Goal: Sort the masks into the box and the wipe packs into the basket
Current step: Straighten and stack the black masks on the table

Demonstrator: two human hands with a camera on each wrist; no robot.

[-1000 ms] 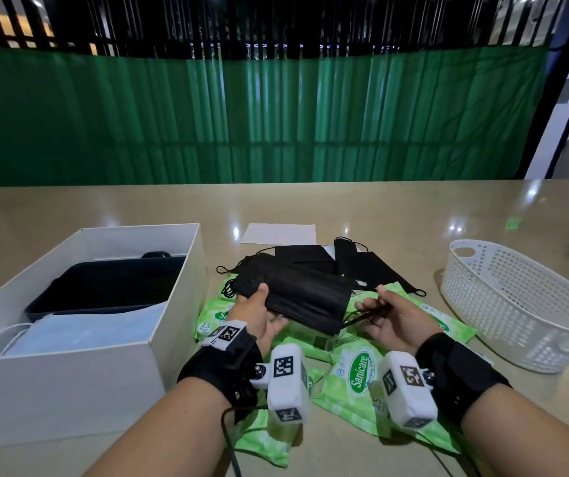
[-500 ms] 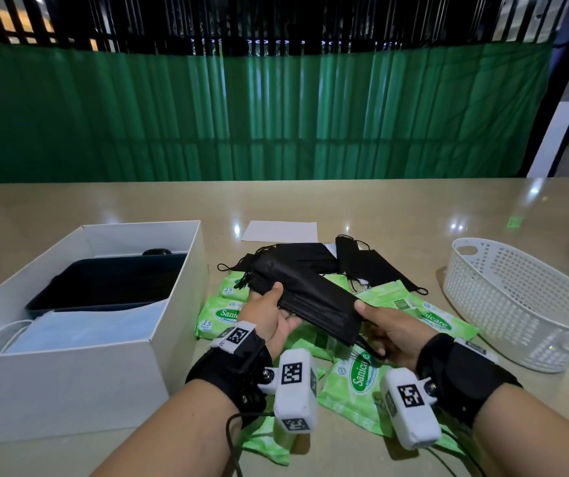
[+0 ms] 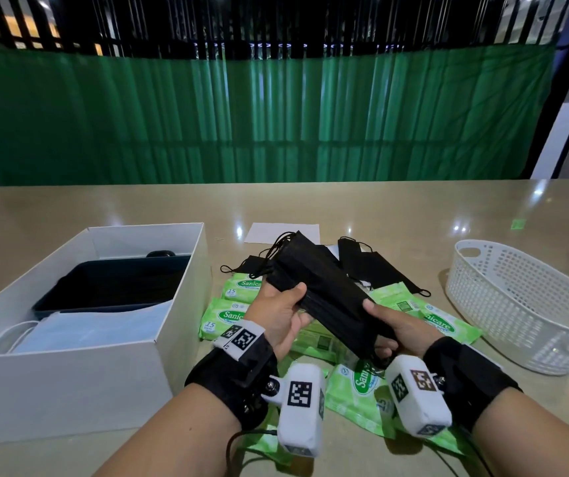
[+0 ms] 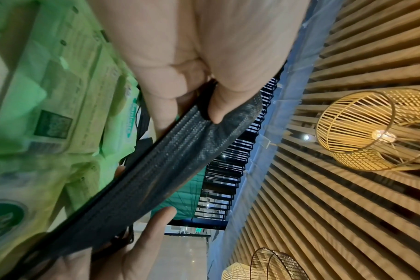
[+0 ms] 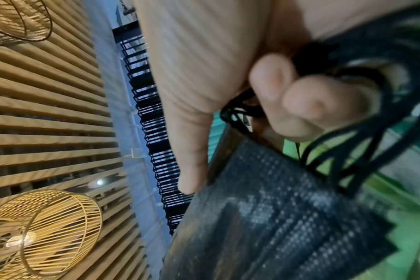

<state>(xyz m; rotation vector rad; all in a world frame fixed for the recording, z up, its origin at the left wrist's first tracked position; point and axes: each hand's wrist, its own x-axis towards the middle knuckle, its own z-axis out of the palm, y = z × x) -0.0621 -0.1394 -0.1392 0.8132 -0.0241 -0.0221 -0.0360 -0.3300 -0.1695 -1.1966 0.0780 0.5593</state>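
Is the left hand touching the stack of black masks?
Touching. The left wrist view shows the left hand pinching the stack of black masks, thumb pressed on its edge.

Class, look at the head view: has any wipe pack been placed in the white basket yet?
No: the white basket shows only its bare perforated walls, and the green wipe packs lie on the table.

The black mask stack (image 3: 324,297) hides both hands' fingers (image 3: 302,318) and several wipe packs (image 3: 314,342).
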